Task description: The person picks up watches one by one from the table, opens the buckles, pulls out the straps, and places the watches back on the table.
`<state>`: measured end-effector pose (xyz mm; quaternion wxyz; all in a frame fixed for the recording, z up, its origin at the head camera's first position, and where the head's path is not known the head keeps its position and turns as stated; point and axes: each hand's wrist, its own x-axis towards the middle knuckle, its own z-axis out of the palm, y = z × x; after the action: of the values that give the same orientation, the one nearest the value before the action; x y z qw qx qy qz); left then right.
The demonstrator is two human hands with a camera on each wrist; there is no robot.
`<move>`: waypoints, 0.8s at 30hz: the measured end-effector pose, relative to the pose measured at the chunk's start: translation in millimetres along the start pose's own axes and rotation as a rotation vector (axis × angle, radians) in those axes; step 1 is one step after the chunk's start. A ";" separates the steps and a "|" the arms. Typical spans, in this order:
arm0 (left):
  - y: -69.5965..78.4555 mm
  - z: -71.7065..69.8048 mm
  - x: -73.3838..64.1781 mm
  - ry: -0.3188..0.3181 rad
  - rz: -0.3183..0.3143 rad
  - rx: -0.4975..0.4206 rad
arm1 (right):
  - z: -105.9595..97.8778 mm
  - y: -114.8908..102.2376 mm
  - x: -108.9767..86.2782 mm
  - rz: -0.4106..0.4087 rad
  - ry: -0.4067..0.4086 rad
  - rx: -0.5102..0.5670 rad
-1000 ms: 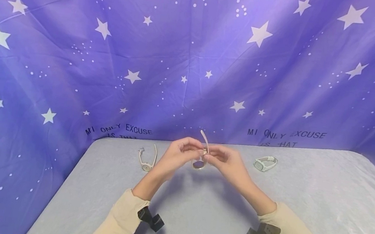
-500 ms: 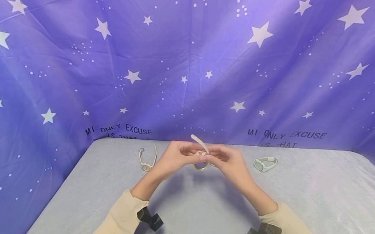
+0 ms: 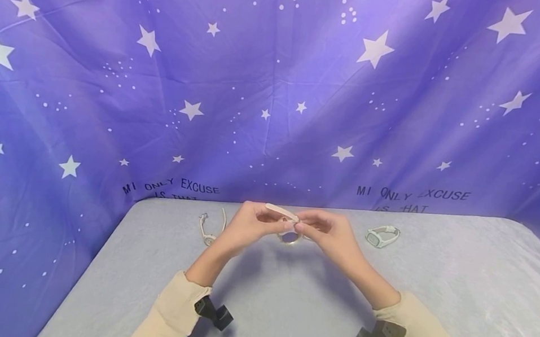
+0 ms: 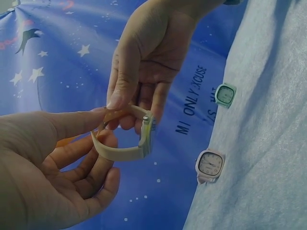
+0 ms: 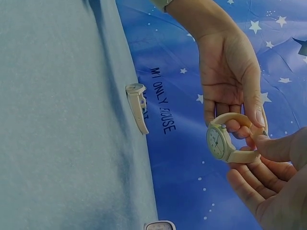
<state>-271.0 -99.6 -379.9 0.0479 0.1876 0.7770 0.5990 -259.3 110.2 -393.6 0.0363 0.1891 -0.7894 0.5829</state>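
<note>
Cream, round-faced wristwatch [image 5: 220, 142] with smooth cream strap [image 5: 244, 156], held above pale grey velvety tabletop [image 3: 300, 326], pinched at the strap in curled fingers of bare left hand [image 3: 250, 226] and bare right hand [image 3: 335, 237]; likely light, pliable; best gripped there, sparing the dial [image 5: 217, 143]

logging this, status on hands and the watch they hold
Left hand and right hand pinch cream wristwatch by strap. Strap bent into loop, watch held above table. Nothing seen blocking.

1st watch [image 5: 219, 143] is btwn L hand [image 3: 253, 224] & R hand [image 3: 332, 235], above counter [image 3: 291, 319]; on it, 2nd watch [image 3: 210, 241] L, 3rd watch [image 3: 374, 238] R, 4th watch [image 4: 210, 164] btwn; backdrop [image 3: 282, 79] behind.
</note>
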 end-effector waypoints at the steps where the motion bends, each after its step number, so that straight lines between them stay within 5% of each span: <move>1: -0.2 -0.5 0.2 0.000 0.000 0.001 | -0.4 -0.2 0.0 -0.002 -0.001 0.001; 24: 3.1 -9.6 0.2 0.007 -0.020 -0.050 | -4.1 -1.6 2.0 0.018 0.029 0.000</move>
<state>-273.4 -107.6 -374.3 0.0559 0.1763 0.7636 0.6186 -261.3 113.1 -390.4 0.0423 0.1736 -0.7903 0.5860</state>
